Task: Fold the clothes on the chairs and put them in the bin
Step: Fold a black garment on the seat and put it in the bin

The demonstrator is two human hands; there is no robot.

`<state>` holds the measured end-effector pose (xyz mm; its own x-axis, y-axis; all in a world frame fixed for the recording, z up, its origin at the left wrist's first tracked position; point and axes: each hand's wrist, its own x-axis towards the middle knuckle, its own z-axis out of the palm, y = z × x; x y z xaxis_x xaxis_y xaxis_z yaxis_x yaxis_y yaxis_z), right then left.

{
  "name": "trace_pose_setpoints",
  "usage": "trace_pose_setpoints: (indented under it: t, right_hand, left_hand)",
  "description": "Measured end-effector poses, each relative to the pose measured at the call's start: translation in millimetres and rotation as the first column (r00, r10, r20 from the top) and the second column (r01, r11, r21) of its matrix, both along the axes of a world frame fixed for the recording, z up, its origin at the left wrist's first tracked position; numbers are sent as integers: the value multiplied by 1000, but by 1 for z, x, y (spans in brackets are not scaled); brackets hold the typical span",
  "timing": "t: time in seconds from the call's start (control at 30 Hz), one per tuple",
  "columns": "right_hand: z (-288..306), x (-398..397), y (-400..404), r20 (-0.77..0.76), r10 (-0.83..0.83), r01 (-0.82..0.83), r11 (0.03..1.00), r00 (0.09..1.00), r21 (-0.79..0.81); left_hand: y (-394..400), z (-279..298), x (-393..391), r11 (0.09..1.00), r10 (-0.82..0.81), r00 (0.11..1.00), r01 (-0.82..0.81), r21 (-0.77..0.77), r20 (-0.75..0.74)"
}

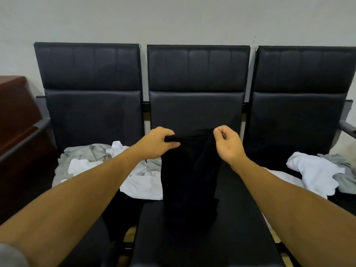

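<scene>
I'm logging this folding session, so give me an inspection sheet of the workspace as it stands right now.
Surface: three black padded chairs in a row against a pale wall; the middle seat lies under the held garment.
Job's things: a black garment held up over the middle seat, hanging down onto it; no bin in view.
Clutter: a grey and white clothes pile on the left seat; white and grey clothes on the right seat.
Grippers: left hand grips the garment's top edge; right hand pinches its other top corner.
Cables: nothing seen.
Surroundings: a dark red wooden cabinet at the left; the wall behind.
</scene>
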<state>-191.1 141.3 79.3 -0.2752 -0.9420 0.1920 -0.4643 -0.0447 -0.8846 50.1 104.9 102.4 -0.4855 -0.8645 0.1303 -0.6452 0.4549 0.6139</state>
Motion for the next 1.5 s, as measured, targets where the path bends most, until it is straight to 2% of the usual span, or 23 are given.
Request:
trace_pose_setpoints:
  t: [0.13,0.23,0.3,0.43,0.53,0.6,0.63,0.7,0.77,0.83,0.9,1.0,1.07,1.13,1.17,1.2,1.23,1.27,1.33,1.37,1.4,1.47,1.5]
  right_hand:
    - [-25,-10,-18,87,-28,24,999,996,41]
    - [-23,-18,-34,102,-42,36,997,994,65]
    - [-5,-21,-39,78,-37,33,998,996,56]
    - [53,-11,-35,25,-45,46,999,999,-24]
    - [86,12,-29,-63,66,-68,997,996,-38]
    - [99,24,-23,-141,108,-118,991,984,-64]
    - [106,26,-23,-151,94,-110,989,984,-97]
    - [111,27,-13,-124,56,-73,988,991,-136]
    - [110,18,1,-174,58,-84,986,983,-145]
    - [107,0,19,-456,102,-188,971,884,-146]
    - [108,-17,36,-700,136,-283,954,701,-97]
    - [114,-42,59,-868,197,-310,949,455,53]
    - [116,-56,70,-938,237,-291,943,253,160]
    - [113,-69,76,-962,268,-235,940,56,248]
    - [108,-75,76,-960,280,-191,941,-19,279]
    - [102,-80,76,-962,267,-142,952,-51,272]
    - [96,-86,73,-972,232,-97,967,-32,234]
    - [92,-91,71,-982,185,-43,982,33,184]
    - [88,-102,64,-964,94,98,988,250,122]
    - [86,-108,61,-932,59,162,979,357,124]
    - [83,-114,60,-900,30,203,970,436,131]
    - [78,-122,58,-843,-31,256,958,537,128]
    - [74,-126,58,-807,-65,284,950,587,130]
  left_hand:
    - [-18,-25,-18,997,5,999,-2,72,-41]
    - [-35,-20,-32,996,46,996,-40,74,-73]
    - [-41,-4,-39,988,93,989,-78,137,-112]
    - [-32,46,-52,929,170,901,-11,371,-399]
    - [-20,66,-60,939,171,873,-5,343,-456]
    - [-14,68,-57,970,143,915,-55,235,-376]
    - [-15,72,-55,985,117,951,-76,152,-286]
    - [-7,68,-38,996,93,995,-93,11,-40]
    - [1,62,-20,994,79,978,-62,-94,193]
    - [7,55,-5,985,96,934,-40,-167,345]
    - [8,51,11,970,166,888,-69,-231,429]
    - [11,43,28,955,249,851,-137,-263,463]
    - [14,29,32,971,214,858,-132,-202,467]
    - [21,11,30,988,145,915,-112,-107,377]
    - [27,2,27,991,128,954,-115,-64,271]
    - [33,-5,22,991,134,981,-129,-46,141]
    - [38,-11,16,988,148,989,-147,-42,20]
    - [44,-15,10,988,152,986,-154,-29,-75]
    - [53,-21,2,996,83,986,-79,30,-146]
    - [54,-25,1,997,20,997,-14,79,-76]
    - [53,-28,0,994,-60,993,50,100,98]
    - [47,-35,4,993,-116,851,108,45,512]
    - [42,-38,6,996,-72,777,89,4,625]
